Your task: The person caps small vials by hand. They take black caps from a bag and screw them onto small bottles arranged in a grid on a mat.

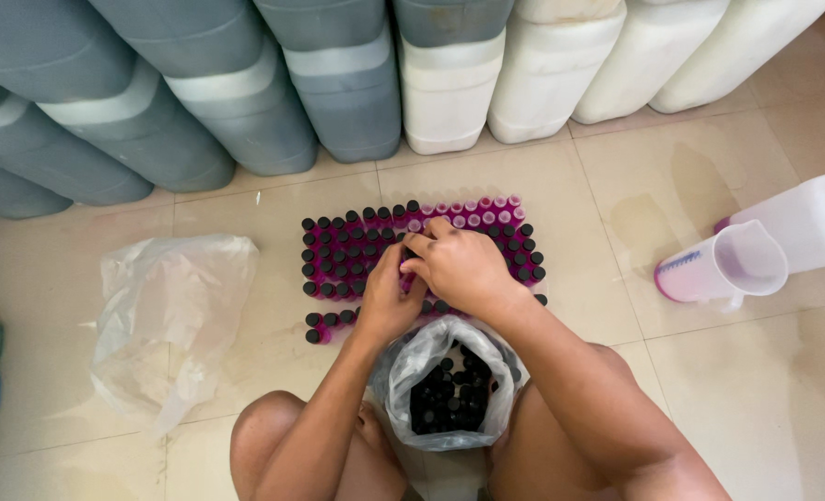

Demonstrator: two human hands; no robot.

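Left hand point(386, 295): fingers bent and pinched together over one small bottle in the block, apparently gripping its cap, though the right hand hides the fingertips.
Right hand point(459, 267): curled, fingers pressed down on the same spot, touching the left hand; what it grips I cannot tell.
Small bottles point(347, 250): a tight block of little bottles with pink-purple liquid standing on the tiled floor point(690, 390), at 12 o'clock from the person's knees.
Caps: most bottles carry black caps; a row at the block's 1 o'clock corner point(486, 206) stands open, showing pink tops.
Bag of caps point(445, 390): clear plastic bag of loose black caps, held between the knees, at 6 o'clock from the hands.
Empty bag point(166, 315): crumpled clear plastic at 9 o'clock.
Measuring jug point(723, 269): translucent, pink-tinted, lying at 3 o'clock beside a white jerrycan point(806, 218).
Jerrycans point(245, 83): grey and white ones stacked along 12 o'clock.
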